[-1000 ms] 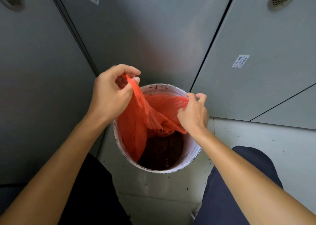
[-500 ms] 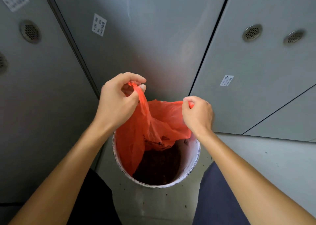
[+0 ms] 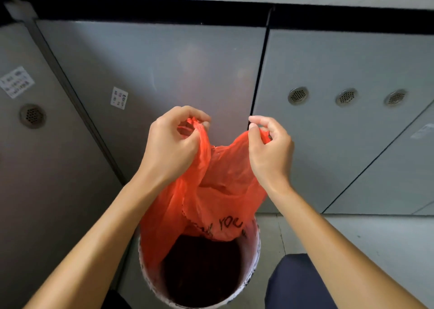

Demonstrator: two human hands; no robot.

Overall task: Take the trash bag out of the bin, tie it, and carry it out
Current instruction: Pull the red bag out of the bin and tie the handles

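- My left hand (image 3: pixel 172 149) pinches one handle of the red plastic trash bag (image 3: pixel 211 198).
- My right hand (image 3: pixel 270 151) pinches the other.
- The bag's bottom sits inside the white bin (image 3: pixel 252 261).

Grey cabinet doors (image 3: pixel 178 73), round vents (image 3: pixel 298 95), pale floor (image 3: pixel 375 236).

Left hand (image 3: pixel 172 146) and right hand (image 3: pixel 270 151) have moved toward 12 o'clock, pulling the trash bag (image 3: pixel 218 191) mouth up clear of the bin (image 3: pixel 250 268) rim; right grip went from rim edge to a raised pinch, black lettering now exposed.
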